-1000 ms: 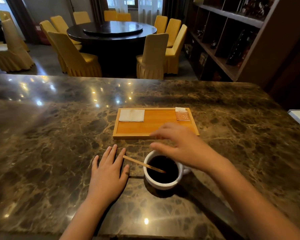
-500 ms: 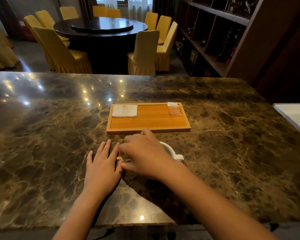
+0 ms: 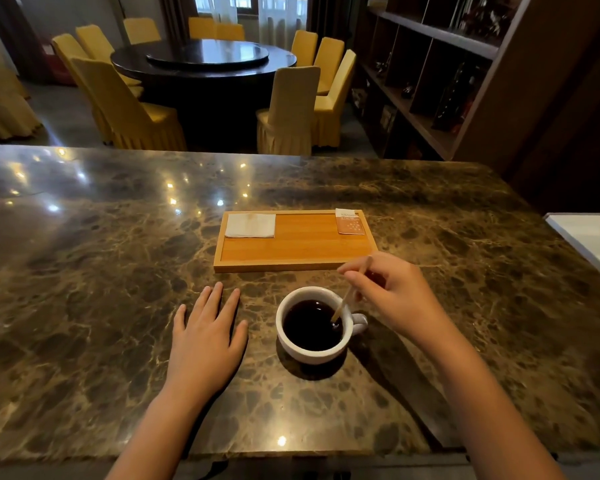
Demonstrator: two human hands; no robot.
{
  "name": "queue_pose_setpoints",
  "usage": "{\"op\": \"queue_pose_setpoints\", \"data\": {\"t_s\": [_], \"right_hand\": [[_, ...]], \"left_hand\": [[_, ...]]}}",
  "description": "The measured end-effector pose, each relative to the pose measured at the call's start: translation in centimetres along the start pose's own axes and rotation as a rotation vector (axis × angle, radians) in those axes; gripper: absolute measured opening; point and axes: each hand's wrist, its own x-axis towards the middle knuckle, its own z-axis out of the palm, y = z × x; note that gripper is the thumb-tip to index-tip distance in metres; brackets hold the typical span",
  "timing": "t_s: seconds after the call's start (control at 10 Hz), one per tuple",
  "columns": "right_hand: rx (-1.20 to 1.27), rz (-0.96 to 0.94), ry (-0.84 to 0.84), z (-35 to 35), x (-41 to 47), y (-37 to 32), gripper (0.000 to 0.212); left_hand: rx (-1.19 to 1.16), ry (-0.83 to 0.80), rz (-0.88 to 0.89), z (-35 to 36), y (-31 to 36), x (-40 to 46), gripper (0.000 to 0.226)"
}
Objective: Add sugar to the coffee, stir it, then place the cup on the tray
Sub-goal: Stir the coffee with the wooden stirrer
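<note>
- Right hand [image 3: 392, 299], centre right of frame: fingers pinched on thin wooden stirrer [image 3: 343, 303], tip dipped in the coffee.
- Left hand [image 3: 207, 341] flat on the desk [image 3: 84, 289], fingers spread, holding nothing.
- Cup [image 3: 312, 325] lower centre, just below the tray [image 3: 291, 265], apart from it.
- Stir in small slow circles; keep off the rim, nearly full.
- Glazed white ceramic cup; flat rectangular wooden tray; polished marble.

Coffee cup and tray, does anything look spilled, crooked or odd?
Nothing spilled. The cup stands upright on the counter, the right hand holding the stirrer in the coffee. Only the sugar packet overhangs the tray's far rim slightly.
</note>
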Motion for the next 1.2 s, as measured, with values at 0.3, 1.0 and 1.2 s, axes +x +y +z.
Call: {"op": "queue_pose_setpoints", "data": {"t_s": [0.3,1.0,1.2], "right_hand": [[0.169,0.167,0.036,-0.8,-2.4,0.5,0.021],[0.019,-0.061,0.085,-0.7,-3.1,0.6,0.014],[0.208,0.038,-0.018,-0.2,-4.6,0.6,0.017]], "left_hand": [[-0.007,0.013,0.000,0.0,0.0,0.0,0.051],[0.003,0.009,-0.008,0.0,0.0,0.0,0.051],[0.012,-0.001,-0.016,-0.1,-0.1,0.0,0.055]]}}
